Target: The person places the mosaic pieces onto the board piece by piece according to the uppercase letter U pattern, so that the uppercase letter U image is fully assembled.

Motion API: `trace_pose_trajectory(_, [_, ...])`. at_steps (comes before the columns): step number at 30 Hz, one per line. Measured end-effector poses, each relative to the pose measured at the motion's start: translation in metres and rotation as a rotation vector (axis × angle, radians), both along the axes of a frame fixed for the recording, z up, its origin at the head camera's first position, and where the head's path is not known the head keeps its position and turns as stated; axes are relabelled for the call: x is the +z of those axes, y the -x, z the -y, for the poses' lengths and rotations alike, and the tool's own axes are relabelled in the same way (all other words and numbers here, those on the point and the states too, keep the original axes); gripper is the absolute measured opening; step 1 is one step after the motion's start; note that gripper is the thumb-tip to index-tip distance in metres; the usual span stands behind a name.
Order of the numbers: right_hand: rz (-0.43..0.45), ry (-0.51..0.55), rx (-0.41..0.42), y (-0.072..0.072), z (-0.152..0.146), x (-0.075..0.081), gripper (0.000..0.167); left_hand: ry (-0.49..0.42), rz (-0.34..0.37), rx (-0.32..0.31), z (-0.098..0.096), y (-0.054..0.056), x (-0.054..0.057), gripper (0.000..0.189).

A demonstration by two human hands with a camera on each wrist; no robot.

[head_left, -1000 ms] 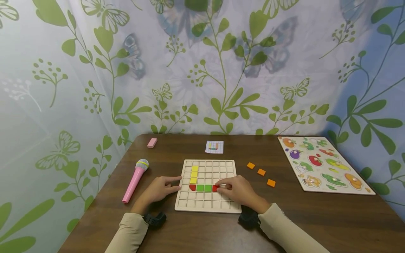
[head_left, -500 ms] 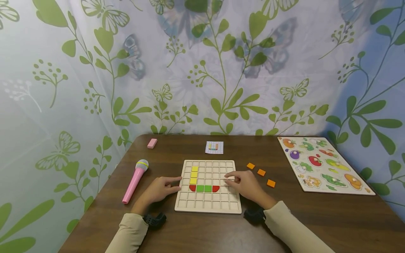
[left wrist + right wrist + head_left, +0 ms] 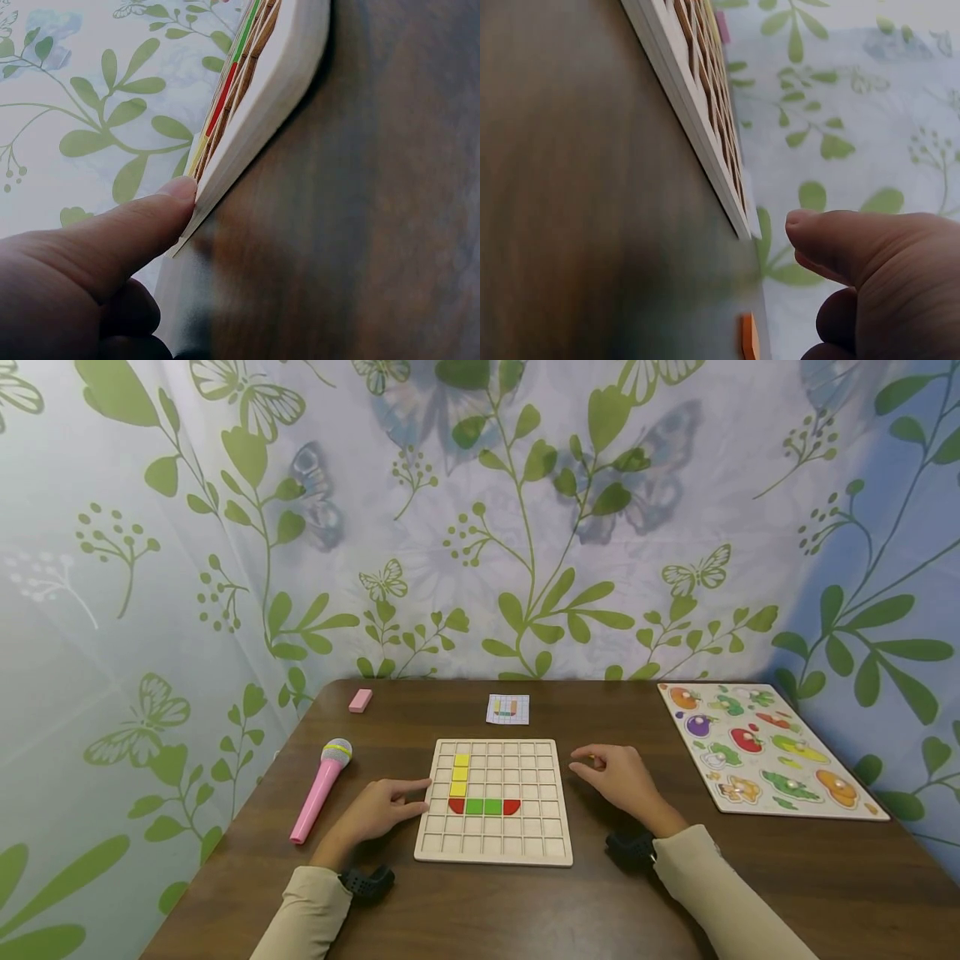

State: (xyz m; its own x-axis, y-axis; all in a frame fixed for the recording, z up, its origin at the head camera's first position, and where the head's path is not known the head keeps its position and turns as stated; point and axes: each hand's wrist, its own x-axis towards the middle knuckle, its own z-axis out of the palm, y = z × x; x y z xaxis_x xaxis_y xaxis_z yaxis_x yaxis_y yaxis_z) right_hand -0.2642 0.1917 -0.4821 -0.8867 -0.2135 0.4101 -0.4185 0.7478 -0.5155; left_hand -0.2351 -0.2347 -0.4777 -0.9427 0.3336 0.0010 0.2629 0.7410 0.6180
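Observation:
A pale wooden grid board [image 3: 530, 839] lies on the table. In it sit a column of yellow tiles [image 3: 460, 774], two green tiles [image 3: 483, 807] and a red rounded tile [image 3: 512, 807] at either end of the green ones. My left hand [image 3: 378, 814] touches the board's left edge with thumb and forefinger spread; the left wrist view has the thumb tip right at that edge. To the right of the board my right hand [image 3: 618, 779] hovers, thumb and forefinger apart, over the spot of the orange tiles, mostly hidden in the head view. One orange tile [image 3: 749, 337] shows in the right wrist view.
Behind the board lies a small pattern card [image 3: 507, 710]. A pink microphone [image 3: 318, 797] and a pink block [image 3: 361, 701] are at the left. A vegetable puzzle board [image 3: 772, 752] occupies the right side of the table [image 3: 480, 910]. A leafy curtain hangs behind.
My right hand has let go of the right red tile, lifted from the board and moved right, over the orange tiles. The left hand has stayed at the board's edge.

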Motion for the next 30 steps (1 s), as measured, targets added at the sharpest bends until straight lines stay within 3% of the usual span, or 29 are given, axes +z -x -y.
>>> trace_pose_trajectory(7, [0.044, -0.019, -0.1, 0.006, -0.022, -0.001, 0.023, 0.0, -0.009, -0.003, -0.001, 0.0, 0.001, 0.047])
trace_pose_trajectory(18, [0.09, -0.031, -0.23, 0.004, -0.028, -0.001, 0.032, 0.01, 0.001, 0.001, -0.001, -0.001, 0.001, 0.048])
trace_pose_trajectory(30, [0.123, -0.037, -0.229, 0.01, -0.028, -0.008, 0.035, -0.001, -0.012, -0.009, -0.001, -0.002, 0.002, 0.048])
